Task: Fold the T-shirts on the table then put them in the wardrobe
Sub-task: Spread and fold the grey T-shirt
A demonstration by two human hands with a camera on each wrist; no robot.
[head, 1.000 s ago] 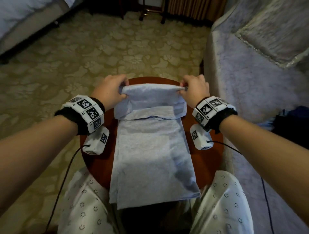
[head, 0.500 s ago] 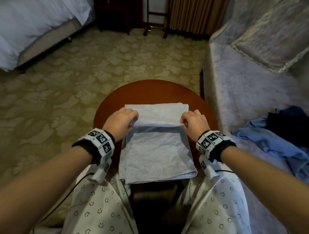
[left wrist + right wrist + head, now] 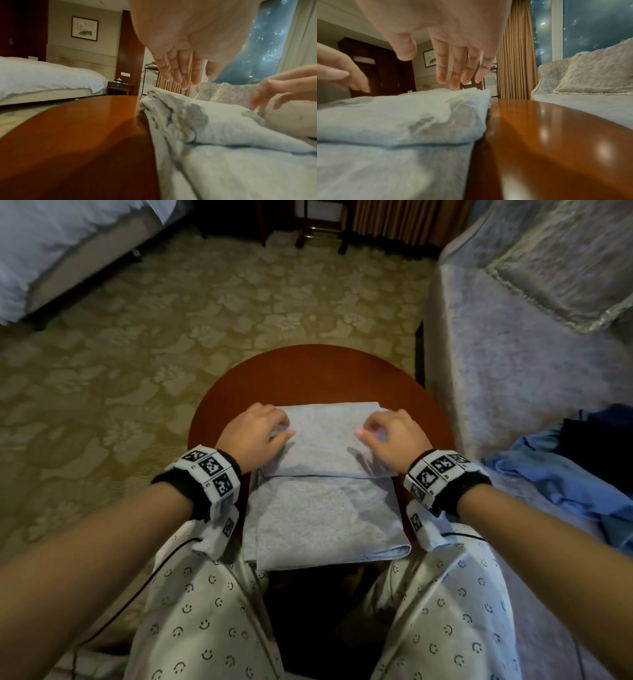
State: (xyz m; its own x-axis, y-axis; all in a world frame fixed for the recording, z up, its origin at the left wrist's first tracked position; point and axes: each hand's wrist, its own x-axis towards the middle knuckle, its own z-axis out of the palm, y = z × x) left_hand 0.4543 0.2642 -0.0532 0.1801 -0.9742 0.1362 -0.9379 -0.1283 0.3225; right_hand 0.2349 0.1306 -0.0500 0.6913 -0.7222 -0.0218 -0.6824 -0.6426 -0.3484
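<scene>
Both forearms reached forward from the lower corners of the head view, bare to the wrist, converging slightly. Each wrist carried a black band with white blocks printed in black-and-white square markers, and a white unit hung beneath it with a thin black cable.

Left hand (image 3: 255, 433) was palm down, fingers extended and close together, tips angled downward, thumb pointing inward toward the other hand. It gripped nothing.

Right hand (image 3: 390, 436) was palm down, fingers loosely bent and slightly spread, thumb pointing inward. It gripped nothing.

The hands were level with each other, apart, thumbs facing.
</scene>
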